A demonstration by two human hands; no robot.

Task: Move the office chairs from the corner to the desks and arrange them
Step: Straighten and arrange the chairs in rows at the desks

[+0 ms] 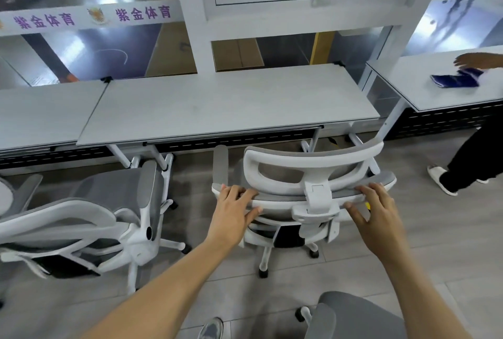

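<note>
Right under you, at the bottom edge, sits a grey chair part (353,317), with the tip of a shoe (211,328) beside it on the floor. Both your bare arms reach out in front. Your left hand (234,210) holds the top of the office chair (313,169) from behind: its fingers (239,191) lie close together over the grey top edge, and the thumb presses on the white frame below. Your right hand (379,216) is on the other side of the headrest post, with its fingers (367,191) spread wide and the tips touching the same edge. This chair stands on its wheels, facing the long grey desk (231,107), just in front of it and not pushed under. To your left a second chair (109,197) stands turned sideways near the desk legs. Farther off on the right, another person's hand (476,60) touches a blue cloth (457,80) on a side desk (435,99). Behind the desks a banner (92,15) with purple writing runs across glass walls.
</note>
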